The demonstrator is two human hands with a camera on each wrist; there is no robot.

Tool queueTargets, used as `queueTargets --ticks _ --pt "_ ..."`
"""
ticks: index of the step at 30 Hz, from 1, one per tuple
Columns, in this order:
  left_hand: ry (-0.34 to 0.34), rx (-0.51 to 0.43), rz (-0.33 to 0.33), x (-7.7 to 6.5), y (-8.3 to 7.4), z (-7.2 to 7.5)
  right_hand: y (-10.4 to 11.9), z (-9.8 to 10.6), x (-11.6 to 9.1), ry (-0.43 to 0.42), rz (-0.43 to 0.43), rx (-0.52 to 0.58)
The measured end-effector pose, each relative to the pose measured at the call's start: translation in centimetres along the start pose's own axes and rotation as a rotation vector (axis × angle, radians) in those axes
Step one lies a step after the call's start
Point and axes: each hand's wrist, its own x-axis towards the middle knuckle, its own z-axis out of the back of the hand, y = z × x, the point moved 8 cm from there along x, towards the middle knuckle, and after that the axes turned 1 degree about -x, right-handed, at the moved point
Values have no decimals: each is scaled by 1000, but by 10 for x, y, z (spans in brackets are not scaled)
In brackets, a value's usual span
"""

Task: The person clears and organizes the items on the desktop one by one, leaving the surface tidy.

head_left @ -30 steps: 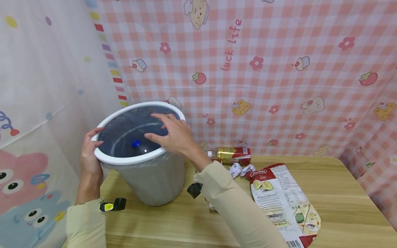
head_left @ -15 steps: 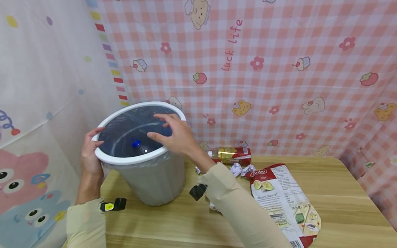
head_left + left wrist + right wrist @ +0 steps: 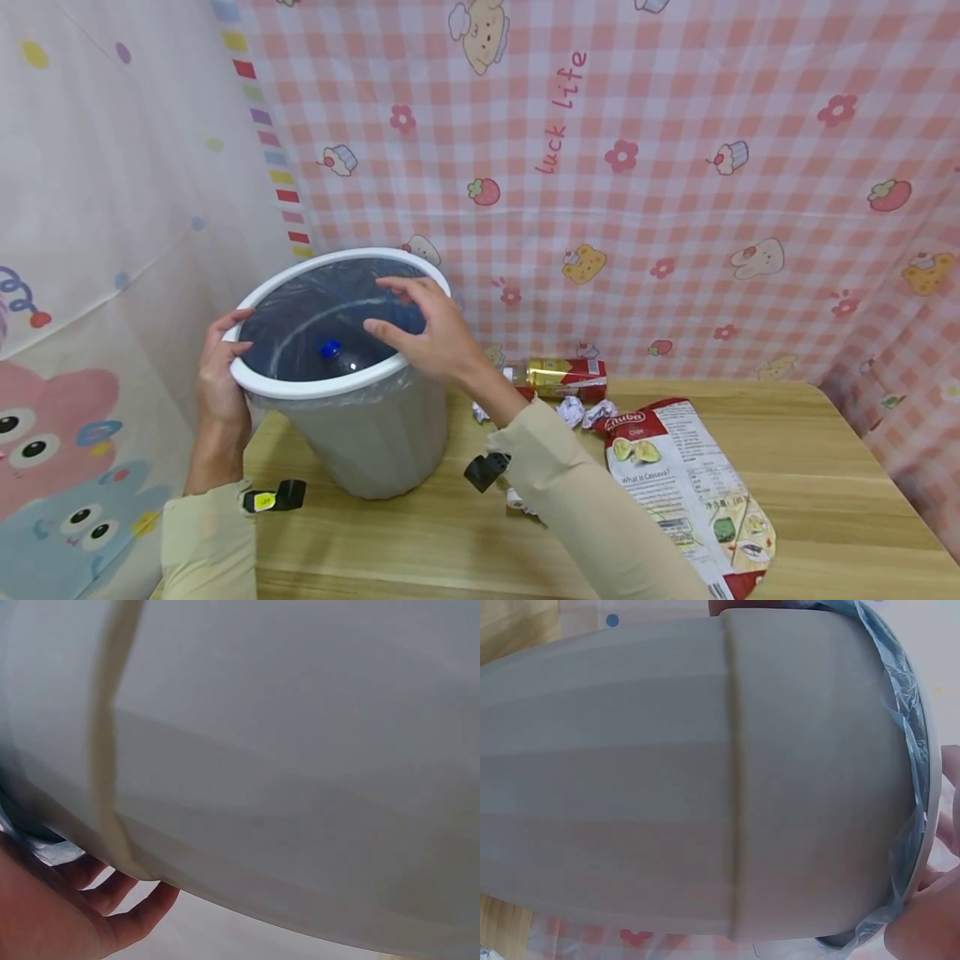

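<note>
Bin [image 3: 367, 442], tapered, faceted, crinkly film liner [image 3: 300, 292]

Left hand [image 3: 67, 919] against grey bin [image 3: 277, 772]

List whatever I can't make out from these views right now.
Blue item in the bin: what it is; head view, too dim against the dark liner.
Chip bag: lower end cut off by the head view's bottom edge.
Nearest crumpled paper: partly hidden behind the right sleeve, head view.
Left hand: cut off by the left wrist view's edge.
Right hand: likewise, right wrist view.
</note>
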Motion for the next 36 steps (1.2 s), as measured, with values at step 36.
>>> queueTargets --ticks 36 --pt "2 22 -7 1 0 0 -35 80 -58 -147 -25 12"
